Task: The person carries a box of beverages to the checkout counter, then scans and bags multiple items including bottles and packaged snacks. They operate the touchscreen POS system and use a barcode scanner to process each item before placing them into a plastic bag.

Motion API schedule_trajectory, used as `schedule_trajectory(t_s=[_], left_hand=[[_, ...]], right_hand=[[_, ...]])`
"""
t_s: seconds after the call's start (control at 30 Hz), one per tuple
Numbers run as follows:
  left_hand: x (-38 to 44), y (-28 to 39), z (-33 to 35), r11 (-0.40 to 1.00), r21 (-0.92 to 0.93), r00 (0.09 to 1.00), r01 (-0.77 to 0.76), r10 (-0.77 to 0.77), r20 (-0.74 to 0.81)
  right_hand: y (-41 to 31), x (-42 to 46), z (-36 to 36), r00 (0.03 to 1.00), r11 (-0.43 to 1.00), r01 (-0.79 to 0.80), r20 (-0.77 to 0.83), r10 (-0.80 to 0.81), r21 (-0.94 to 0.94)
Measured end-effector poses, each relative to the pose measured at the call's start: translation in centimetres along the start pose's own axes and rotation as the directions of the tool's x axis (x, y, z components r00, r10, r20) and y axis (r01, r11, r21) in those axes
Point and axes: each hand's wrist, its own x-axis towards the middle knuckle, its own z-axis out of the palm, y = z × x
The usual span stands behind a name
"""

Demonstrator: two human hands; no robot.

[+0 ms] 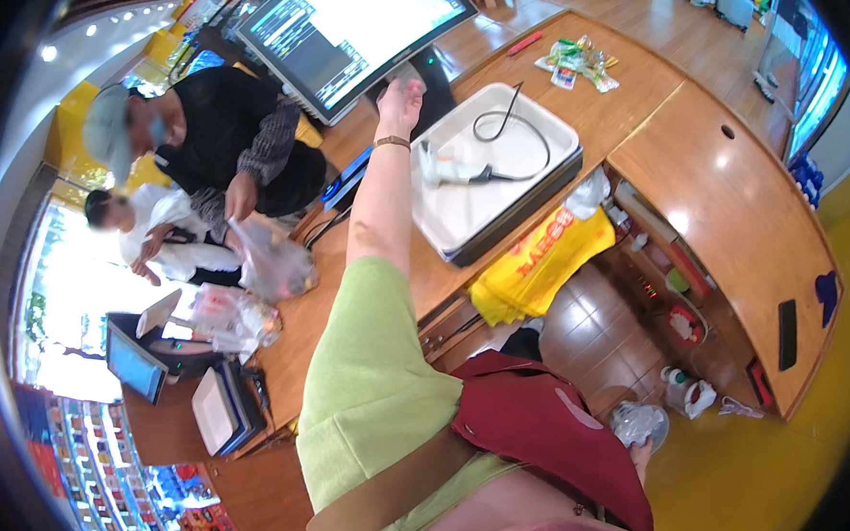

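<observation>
My left hand (402, 104), wearing a thin bracelet, reaches to the lower edge of a large tilted touchscreen monitor (358, 35). Its fingers are bent beside a small pale, see-through item (411, 76); whether they hold it is unclear. Right of this arm, a white handheld barcode scanner (448, 171) lies in a shallow white tray (567, 123), its black cord (548, 153) looped there. My right hand (642, 458) shows only partly at lower right, beyond the red apron (532, 426), beside a round bin (661, 429) with a clear plastic liner; its grip is hidden.
Across the wooden counter (659, 65), a person in a cap (237, 140) holds a clear plastic bag (270, 254); another person in white (167, 230) stands behind. Yellow plastic bags (540, 264) hang by the tray. Small packets (576, 61), a red pen (524, 43) and a second screen (135, 362) stand or lie around.
</observation>
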Motion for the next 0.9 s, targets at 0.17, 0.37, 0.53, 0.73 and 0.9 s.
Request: schedule_trajectory(t_s=[0.17,0.37,0.53,0.73,0.9], left_hand=[[-1.1,-8.2,5.2,0.684,0.608,0.910,-0.403,0.227,0.347],[-15.0,-13.7,5.4,0.689,0.673,0.722,-0.269,-0.318,0.615],[-17.7,-9.9,5.0,0.861,0.500,0.826,-0.090,-0.217,0.521],[-20.8,-4.3,1.0,0.873,0.487,0.999,-0.024,0.002,0.047],[-26.5,-2.4,-3.0,0.954,0.255,0.958,-0.160,0.212,-0.192]], right_hand=[[-16.8,-4.2,-1.7,0.996,0.990,0.047,0.067,-0.056,0.129],[-46.7,-5.5,-0.7,0.697,0.690,0.699,0.035,-0.716,0.185],[-71.7,-15.1,0.3,0.263,0.298,0.881,0.142,-0.954,0.367],[-87.9,-28.2,7.5,-0.335,-0.225,0.916,0.323,-0.885,0.333],[-94.0,-31.9,14.2,-0.401,-0.366,0.916,0.361,-0.842,0.164]])
